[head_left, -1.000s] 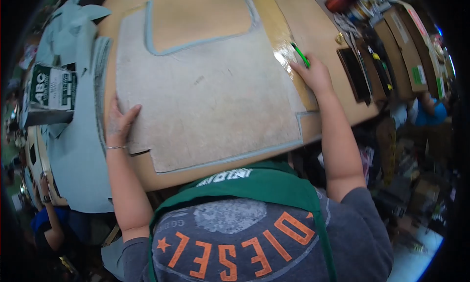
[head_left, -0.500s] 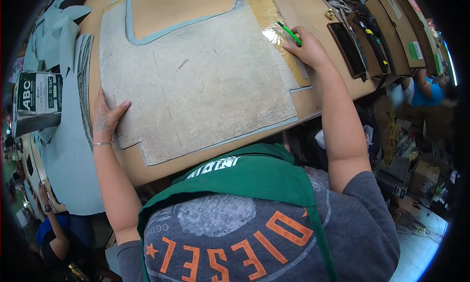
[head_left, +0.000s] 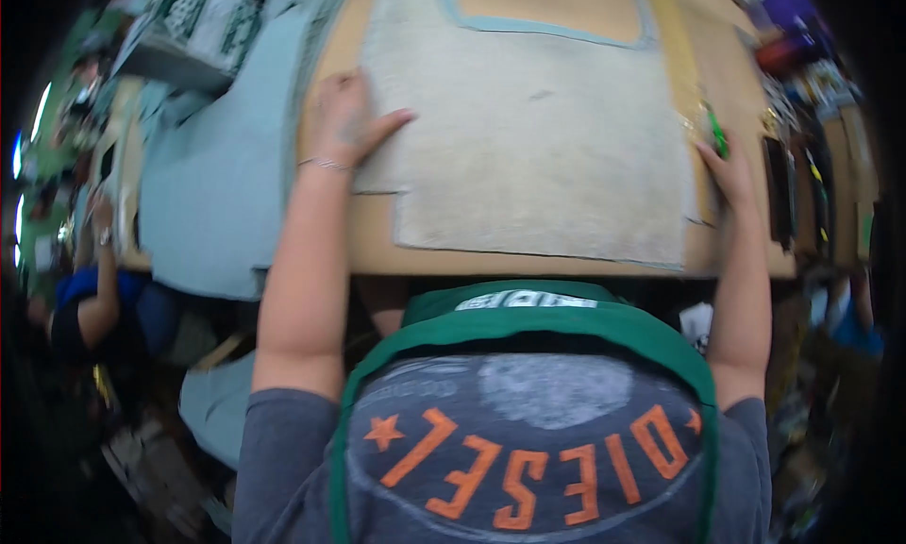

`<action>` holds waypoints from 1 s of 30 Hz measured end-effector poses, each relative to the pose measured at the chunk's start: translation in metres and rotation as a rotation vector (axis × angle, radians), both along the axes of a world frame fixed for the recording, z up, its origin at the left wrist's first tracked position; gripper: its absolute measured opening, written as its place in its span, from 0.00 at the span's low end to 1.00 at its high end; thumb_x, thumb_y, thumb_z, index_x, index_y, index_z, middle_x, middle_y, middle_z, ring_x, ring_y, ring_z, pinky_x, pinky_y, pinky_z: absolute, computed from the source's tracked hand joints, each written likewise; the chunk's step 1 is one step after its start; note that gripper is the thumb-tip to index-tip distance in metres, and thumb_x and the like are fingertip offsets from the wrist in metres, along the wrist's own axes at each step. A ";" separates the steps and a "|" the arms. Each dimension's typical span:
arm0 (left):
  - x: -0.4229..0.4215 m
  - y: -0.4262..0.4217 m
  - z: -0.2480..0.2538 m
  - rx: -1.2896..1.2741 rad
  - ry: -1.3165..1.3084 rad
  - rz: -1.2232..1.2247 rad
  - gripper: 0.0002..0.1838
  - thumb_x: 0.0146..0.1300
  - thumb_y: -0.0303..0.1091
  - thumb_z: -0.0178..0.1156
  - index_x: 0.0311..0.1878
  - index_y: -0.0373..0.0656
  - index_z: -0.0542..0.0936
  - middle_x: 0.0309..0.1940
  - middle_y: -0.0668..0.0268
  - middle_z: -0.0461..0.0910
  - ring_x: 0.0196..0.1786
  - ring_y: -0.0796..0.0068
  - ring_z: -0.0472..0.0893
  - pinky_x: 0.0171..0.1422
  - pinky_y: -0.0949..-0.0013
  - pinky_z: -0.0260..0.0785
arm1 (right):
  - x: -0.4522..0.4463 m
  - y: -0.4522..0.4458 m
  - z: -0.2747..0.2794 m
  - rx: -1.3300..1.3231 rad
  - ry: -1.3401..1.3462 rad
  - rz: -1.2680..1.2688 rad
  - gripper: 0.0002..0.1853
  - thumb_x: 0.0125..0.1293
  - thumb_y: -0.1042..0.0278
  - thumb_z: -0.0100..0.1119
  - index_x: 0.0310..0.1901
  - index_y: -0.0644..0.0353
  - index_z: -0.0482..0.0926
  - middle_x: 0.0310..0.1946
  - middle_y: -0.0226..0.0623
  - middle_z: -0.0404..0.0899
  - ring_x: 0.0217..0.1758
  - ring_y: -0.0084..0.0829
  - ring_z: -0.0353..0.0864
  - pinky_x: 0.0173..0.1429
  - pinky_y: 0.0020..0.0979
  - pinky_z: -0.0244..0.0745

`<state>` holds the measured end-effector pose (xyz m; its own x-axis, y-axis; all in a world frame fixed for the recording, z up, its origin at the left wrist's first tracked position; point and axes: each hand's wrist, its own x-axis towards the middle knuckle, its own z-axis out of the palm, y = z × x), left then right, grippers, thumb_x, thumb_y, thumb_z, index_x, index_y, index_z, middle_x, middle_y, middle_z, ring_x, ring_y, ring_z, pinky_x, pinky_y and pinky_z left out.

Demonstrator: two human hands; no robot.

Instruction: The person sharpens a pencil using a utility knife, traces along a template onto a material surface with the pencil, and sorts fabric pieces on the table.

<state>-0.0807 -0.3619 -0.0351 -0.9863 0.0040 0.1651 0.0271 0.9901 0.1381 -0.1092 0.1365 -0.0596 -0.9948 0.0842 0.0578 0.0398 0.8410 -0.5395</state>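
A large pale grey template with a cut-out at its top and yellow tape along its right side lies flat on the tan table. Light blue material shows along the cut-out's edge. My left hand rests on the template's left edge, thumb spread from the other fingers. In my right hand, at the taped right edge, is a green pen, its tip pointing up and away.
Light blue sheets hang over the left side, with a green and white box on them. At the right are a dark tray and brown boxes. Another person's arm shows at far left.
The camera view has swung left, so table, template and both hands appear farther right. Both hands stay at the template's edges, and the green pen is still held.
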 end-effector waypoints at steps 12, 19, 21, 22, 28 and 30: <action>0.125 0.100 -0.008 0.297 -0.065 -0.580 0.18 0.50 0.43 0.62 0.46 0.53 0.76 0.55 0.67 0.68 0.63 0.63 0.61 0.59 0.37 0.47 | 0.164 -0.048 0.041 0.025 0.059 0.199 0.13 0.47 0.72 0.65 0.34 0.64 0.73 0.28 0.38 0.70 0.32 0.34 0.72 0.39 0.29 0.68; 0.097 0.117 -0.001 0.218 -0.066 -0.583 0.20 0.49 0.37 0.63 0.48 0.50 0.76 0.54 0.63 0.68 0.61 0.60 0.64 0.58 0.43 0.53 | 0.146 -0.036 0.029 -0.109 0.238 -0.127 0.11 0.51 0.72 0.60 0.34 0.67 0.73 0.27 0.41 0.71 0.30 0.35 0.73 0.36 0.28 0.68; 0.097 0.115 -0.001 0.284 -0.017 -0.598 0.18 0.50 0.38 0.62 0.46 0.48 0.76 0.51 0.63 0.70 0.59 0.59 0.65 0.57 0.46 0.56 | 0.131 -0.030 0.029 -0.145 0.184 -0.222 0.11 0.52 0.70 0.59 0.35 0.67 0.74 0.29 0.43 0.73 0.32 0.37 0.75 0.39 0.30 0.70; 0.096 0.110 -0.001 0.309 0.006 -0.592 0.18 0.50 0.38 0.61 0.46 0.47 0.76 0.50 0.63 0.70 0.58 0.58 0.66 0.57 0.47 0.57 | 0.121 -0.026 0.024 -0.109 0.195 -0.223 0.11 0.52 0.69 0.59 0.35 0.67 0.75 0.30 0.44 0.74 0.33 0.38 0.75 0.39 0.31 0.70; 0.053 0.025 0.010 0.423 0.123 -0.028 0.17 0.56 0.39 0.58 0.42 0.34 0.75 0.36 0.55 0.75 0.39 0.65 0.75 0.43 0.69 0.67 | 0.068 -0.020 0.022 -0.004 0.086 -0.268 0.13 0.53 0.64 0.59 0.34 0.66 0.76 0.30 0.48 0.77 0.34 0.44 0.76 0.41 0.35 0.71; 0.038 -0.002 -0.003 0.446 0.035 0.075 0.19 0.56 0.41 0.58 0.42 0.33 0.74 0.32 0.58 0.76 0.34 0.68 0.75 0.39 0.70 0.67 | 0.055 -0.017 0.021 -0.026 -0.003 -0.290 0.13 0.52 0.64 0.59 0.33 0.66 0.77 0.29 0.47 0.77 0.32 0.43 0.77 0.40 0.34 0.71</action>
<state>-0.0432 -0.3635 -0.0381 -0.9750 -0.1460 0.1674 -0.0301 0.8336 0.5516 -0.0544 0.1195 -0.0383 -0.9290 0.3669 0.0490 0.2786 0.7802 -0.5600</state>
